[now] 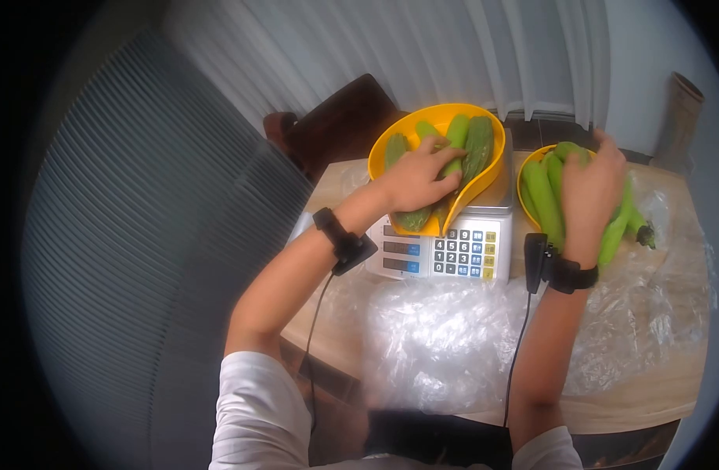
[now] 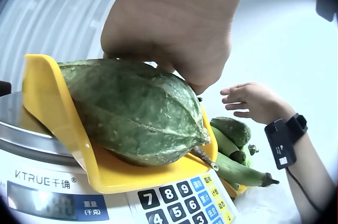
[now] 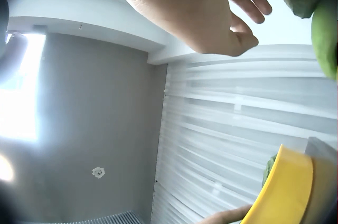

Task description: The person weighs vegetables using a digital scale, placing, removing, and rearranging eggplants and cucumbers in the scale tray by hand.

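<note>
The left hand (image 1: 418,182) lies over long green vegetables (image 1: 478,145) in a yellow scoop-shaped tray (image 1: 380,149), its fingers spread. This tray stands on a white scale (image 1: 488,262). In the left wrist view, a large ridged green vegetable (image 2: 137,110) fills the tray (image 2: 113,174) below the left hand (image 2: 169,39), whose fingertips are hidden. Above a second yellow tray (image 1: 524,200) of green vegetables (image 1: 541,196), the right hand (image 1: 596,184) holds nothing. Its fingers are loosely extended beside the vegetables in the right wrist view, where the hand (image 3: 211,12) shows from below.
Crumpled clear plastic (image 1: 437,345) covers the table in front of the scale, with more plastic (image 1: 649,313) at the right. A dark brown chair (image 1: 344,117) stands behind the table's left corner. White curtains (image 1: 422,55) hang behind, and a brown cylinder (image 1: 678,117) stands at back right.
</note>
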The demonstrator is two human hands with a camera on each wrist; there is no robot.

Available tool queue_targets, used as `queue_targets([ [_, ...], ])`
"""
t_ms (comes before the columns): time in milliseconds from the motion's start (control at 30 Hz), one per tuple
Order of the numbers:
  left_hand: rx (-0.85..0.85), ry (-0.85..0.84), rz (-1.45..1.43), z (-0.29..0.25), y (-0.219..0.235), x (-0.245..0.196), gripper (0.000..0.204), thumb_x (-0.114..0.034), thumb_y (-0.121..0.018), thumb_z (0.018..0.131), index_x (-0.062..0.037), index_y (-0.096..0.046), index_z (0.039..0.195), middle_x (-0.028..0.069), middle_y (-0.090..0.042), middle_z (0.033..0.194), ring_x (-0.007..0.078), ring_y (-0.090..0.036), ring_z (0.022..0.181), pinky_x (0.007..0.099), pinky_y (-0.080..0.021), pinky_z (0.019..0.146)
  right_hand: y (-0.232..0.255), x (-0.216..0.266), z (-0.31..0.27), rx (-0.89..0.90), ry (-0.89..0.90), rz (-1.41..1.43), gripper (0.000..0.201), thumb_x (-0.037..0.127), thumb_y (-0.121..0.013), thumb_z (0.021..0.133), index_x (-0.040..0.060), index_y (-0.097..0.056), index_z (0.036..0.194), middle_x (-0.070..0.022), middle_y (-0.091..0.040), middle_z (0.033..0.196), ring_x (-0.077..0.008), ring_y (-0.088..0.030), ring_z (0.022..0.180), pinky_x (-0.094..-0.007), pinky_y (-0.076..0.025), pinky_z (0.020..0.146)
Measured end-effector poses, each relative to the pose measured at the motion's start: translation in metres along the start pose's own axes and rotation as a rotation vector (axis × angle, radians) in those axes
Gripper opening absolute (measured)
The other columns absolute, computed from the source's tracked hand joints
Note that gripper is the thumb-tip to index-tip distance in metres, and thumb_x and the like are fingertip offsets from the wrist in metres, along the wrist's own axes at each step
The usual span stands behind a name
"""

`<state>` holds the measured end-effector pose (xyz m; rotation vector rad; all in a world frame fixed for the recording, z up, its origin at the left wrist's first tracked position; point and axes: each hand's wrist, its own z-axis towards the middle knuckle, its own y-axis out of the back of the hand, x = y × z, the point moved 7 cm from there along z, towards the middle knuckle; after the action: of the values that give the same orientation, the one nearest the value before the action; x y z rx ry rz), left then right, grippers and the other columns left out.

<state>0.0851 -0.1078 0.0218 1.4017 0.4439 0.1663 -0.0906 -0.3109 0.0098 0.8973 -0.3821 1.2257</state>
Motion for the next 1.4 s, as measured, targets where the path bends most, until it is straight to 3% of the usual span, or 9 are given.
queue_targets([
  [233, 0.016, 0.026, 0.069, 0.009, -0.008, 0.000, 0.061, -0.037, -0.045, 0.100, -0.0011, -0.043, 0.149, 0.0290, -0.042, 0.146, 0.0427, -0.051, 0.131, 0.0454, -0.039, 0.114, 0.010, -0.039, 0.002, -0.029, -0.201, -0.204, 0.058, 0.014, -0.068, 0.085, 0.0067, -0.054, 0.141, -0.0213, -0.054, 0.139, -0.0399, -0.052, 0.128, -0.0519, -0.043, 0.106],
  [500, -0.025, 0.132, -0.058, 0.005, -0.002, 0.006, 0.062, -0.042, -0.042, 0.105, 0.0031, -0.040, 0.149, 0.0290, -0.041, 0.145, 0.0419, -0.049, 0.133, 0.0444, -0.037, 0.115, 0.005, -0.062, 0.004, 0.203, -0.385, -0.239, 0.081, 0.023, -0.075, 0.081, 0.0029, -0.040, 0.151, -0.0280, -0.052, 0.137, -0.0456, -0.051, 0.127, -0.0548, -0.045, 0.103],
  [633, -0.248, 0.072, 0.004, -0.002, 0.015, 0.000, 0.059, -0.043, -0.045, 0.106, 0.0042, -0.047, 0.142, 0.0263, -0.046, 0.138, 0.0392, -0.054, 0.125, 0.0442, -0.040, 0.111, 0.009, -0.061, 0.006, 0.178, -0.441, -0.187, 0.090, 0.027, -0.077, 0.080, -0.0002, -0.034, 0.154, -0.0310, -0.054, 0.134, -0.0470, -0.051, 0.128, -0.0561, -0.044, 0.104],
  [833, -0.386, -0.024, -0.186, -0.007, 0.052, -0.029, 0.049, -0.036, -0.054, 0.104, 0.0005, -0.052, 0.137, 0.0199, -0.054, 0.129, 0.0297, -0.059, 0.115, 0.0378, -0.044, 0.104, 0.006, -0.055, 0.016, -0.021, -0.233, 0.202, 0.095, 0.025, -0.077, 0.080, -0.0039, -0.027, 0.156, -0.0298, -0.057, 0.135, -0.0420, -0.061, 0.120, -0.0508, -0.047, 0.104],
  [933, -0.335, -0.020, -0.487, -0.004, 0.047, -0.041, 0.047, -0.035, -0.056, 0.104, -0.0020, -0.051, 0.138, 0.0156, -0.056, 0.130, 0.0239, -0.058, 0.119, 0.0367, -0.045, 0.104, -0.006, 0.013, -0.001, 0.100, -0.352, 1.089, 0.085, 0.007, -0.075, 0.084, -0.0070, -0.026, 0.153, -0.0205, -0.062, 0.128, -0.0228, -0.063, 0.111, -0.0343, -0.052, 0.097],
  [1033, -0.324, -0.014, -0.843, 0.002, 0.033, -0.047, 0.055, -0.040, -0.061, 0.102, -0.0032, -0.049, 0.141, 0.0127, -0.057, 0.132, 0.0202, -0.057, 0.121, 0.0362, -0.046, 0.104, -0.020, 0.082, -0.027, 0.272, -0.023, 1.273, 0.069, 0.007, -0.070, 0.092, -0.0094, -0.034, 0.149, -0.0183, -0.062, 0.132, -0.0221, -0.063, 0.117, -0.0341, -0.050, 0.100],
  [1100, -0.352, 0.073, -1.140, 0.003, 0.032, -0.035, 0.064, -0.044, -0.072, 0.095, -0.0018, -0.051, 0.139, 0.0107, -0.062, 0.128, 0.0192, -0.061, 0.115, 0.0338, -0.048, 0.100, -0.033, 0.096, -0.041, 0.454, -0.034, 1.253, 0.050, 0.010, -0.064, 0.095, -0.0075, -0.050, 0.139, -0.0227, -0.067, 0.125, -0.0287, -0.066, 0.118, -0.0354, -0.050, 0.101],
  [1233, -0.502, 0.151, -0.694, -0.005, 0.055, -0.005, 0.051, -0.038, -0.072, 0.095, -0.0002, -0.058, 0.126, 0.0074, -0.067, 0.107, 0.0143, -0.065, 0.096, 0.0314, -0.054, 0.086, -0.028, 0.080, -0.034, 0.547, 0.002, 0.889, 0.031, 0.012, -0.062, 0.095, -0.0057, -0.066, 0.121, -0.0240, -0.072, 0.112, -0.0328, -0.070, 0.109, -0.0364, -0.053, 0.094],
  [1400, -0.477, 0.203, -0.346, 0.020, 0.072, 0.044, 0.062, -0.040, -0.078, 0.089, -0.0001, -0.056, 0.130, 0.0115, -0.063, 0.110, 0.0192, -0.065, 0.100, 0.0321, -0.053, 0.089, -0.014, 0.062, -0.021, 0.549, -0.019, 0.828, 0.028, 0.011, -0.060, 0.095, -0.0054, -0.066, 0.117, -0.0198, -0.073, 0.110, -0.0261, -0.073, 0.098, -0.0358, -0.056, 0.084],
])
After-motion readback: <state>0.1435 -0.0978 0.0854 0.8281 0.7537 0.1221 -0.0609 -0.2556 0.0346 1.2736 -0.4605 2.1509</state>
